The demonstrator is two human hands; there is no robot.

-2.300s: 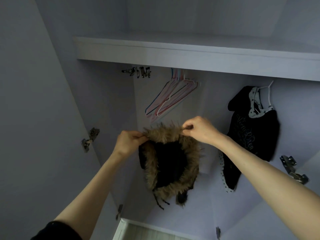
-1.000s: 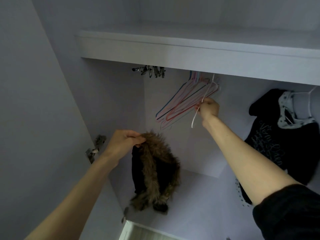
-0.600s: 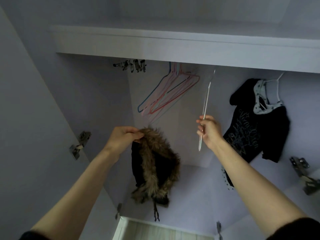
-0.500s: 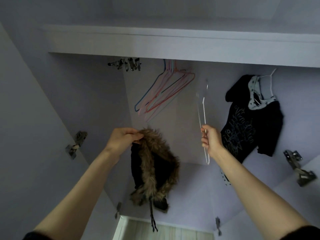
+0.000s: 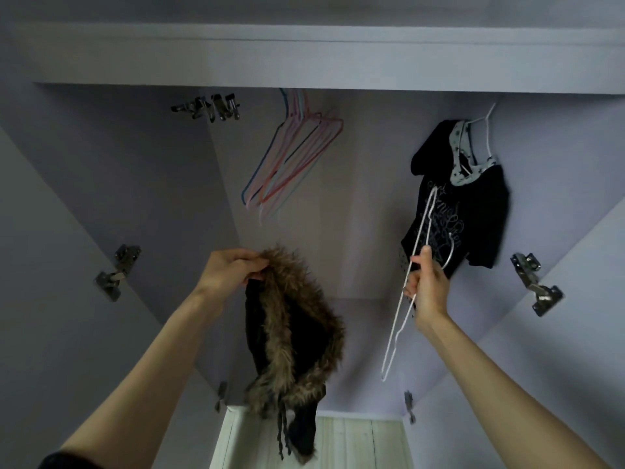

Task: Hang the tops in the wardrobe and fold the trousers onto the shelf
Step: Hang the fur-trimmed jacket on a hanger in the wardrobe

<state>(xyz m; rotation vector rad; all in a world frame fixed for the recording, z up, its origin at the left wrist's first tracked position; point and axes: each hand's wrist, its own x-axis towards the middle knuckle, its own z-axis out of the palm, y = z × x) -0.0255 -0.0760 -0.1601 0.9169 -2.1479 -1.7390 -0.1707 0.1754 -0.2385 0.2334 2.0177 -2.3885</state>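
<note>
Left hand (image 5: 233,269) is pinching the fur-trimmed black top (image 5: 291,336) by the top edge of its fur collar, fingers curled over the trim, garment hanging down in front of the open wardrobe (image 5: 135,170) with dark drawstrings dangling at the bottom. Right hand (image 5: 426,288) is gripping a white wire hanger (image 5: 411,265), fingers wrapped around the wire near the hook, thumb pointing up; hanger is tilting, seen edge-on, lower end pointing down-left, well apart from the top. Inside, a bunch of coloured hangers (image 5: 294,157) is hanging upper left under the shelf (image 5: 304,62). A black printed t-shirt (image 5: 470,204) is hanging on its own white hanger at right, just behind the right hand. Metal hinges (image 5: 116,272) are showing on both doors. Pale plank floor (image 5: 355,441) is showing below.
</note>
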